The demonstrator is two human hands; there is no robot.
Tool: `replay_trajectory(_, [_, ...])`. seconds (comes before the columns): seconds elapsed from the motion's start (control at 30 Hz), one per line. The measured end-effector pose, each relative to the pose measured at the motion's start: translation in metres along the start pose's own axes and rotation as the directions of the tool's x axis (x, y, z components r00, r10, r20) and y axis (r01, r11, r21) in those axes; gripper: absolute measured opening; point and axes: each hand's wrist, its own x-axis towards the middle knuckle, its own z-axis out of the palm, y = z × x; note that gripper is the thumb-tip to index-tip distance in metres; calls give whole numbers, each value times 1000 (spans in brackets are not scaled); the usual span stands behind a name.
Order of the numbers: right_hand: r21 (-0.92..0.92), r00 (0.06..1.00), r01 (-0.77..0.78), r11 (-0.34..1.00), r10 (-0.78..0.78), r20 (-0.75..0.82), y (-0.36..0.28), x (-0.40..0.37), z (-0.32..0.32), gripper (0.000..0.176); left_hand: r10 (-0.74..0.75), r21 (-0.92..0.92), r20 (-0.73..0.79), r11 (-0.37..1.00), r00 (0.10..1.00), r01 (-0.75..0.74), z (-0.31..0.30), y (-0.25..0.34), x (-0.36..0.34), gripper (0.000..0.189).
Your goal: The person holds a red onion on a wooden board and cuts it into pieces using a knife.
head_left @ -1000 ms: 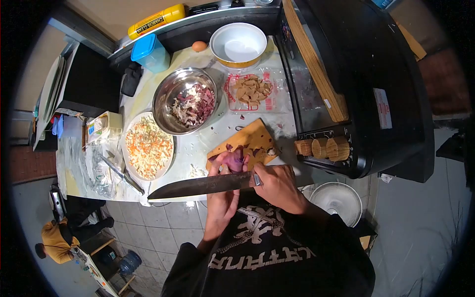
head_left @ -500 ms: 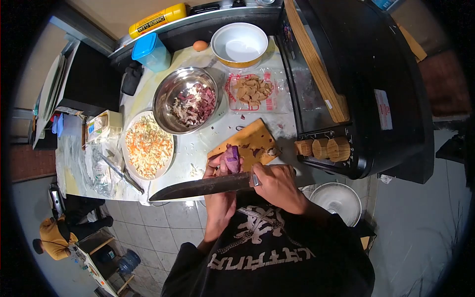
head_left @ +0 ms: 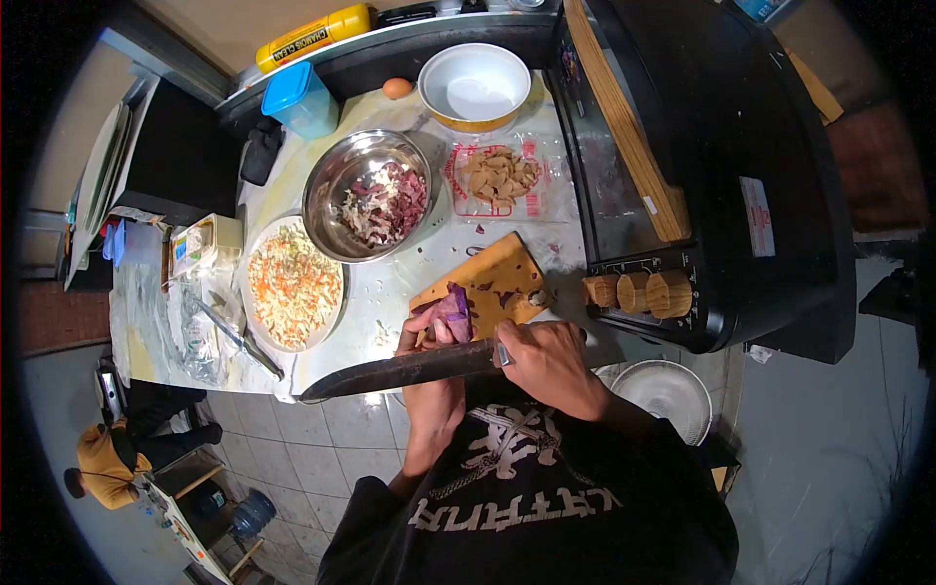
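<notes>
My left hand (head_left: pixel 436 402) is closed around a red onion (head_left: pixel 455 314), purple and partly peeled, held above the near part of a wooden cutting board (head_left: pixel 507 255). In my right hand (head_left: pixel 552 361) is the handle of a large knife (head_left: pixel 400 372). Its long dark blade points left, lying level across the view in front of my left hand and hiding part of it. Dark purple bits of skin (head_left: pixel 485 287) and a small pale trimmed end (head_left: pixel 535 297) lie on the board.
Left of the board stand a steel bowl (head_left: pixel 314 210) of purple and white pieces and a plate (head_left: pixel 336 317) of shredded vegetables. A second knife (head_left: pixel 255 355) lies near the counter edge. Behind are sliced brown pieces (head_left: pixel 499 176), a white bowl (head_left: pixel 475 88) and an egg (head_left: pixel 397 89). A black oven (head_left: pixel 741 117) stands right.
The onion has turned in my left hand, with a purple flap of skin now standing out at its top. The knife and my right hand have barely shifted.
</notes>
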Motion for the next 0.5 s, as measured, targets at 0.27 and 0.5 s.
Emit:
replay_trajectory(0.27, [-45,1000,-29,999,30,7,-1,0,-2,20,-11,14,-47,1000,999,12,-10,-9,-2,27])
replay_trajectory(0.5, [-49,1000,-30,998,30,3,-3,2,-2,21,-7,40,-5,999,1000,7,-12,-8,-1,27])
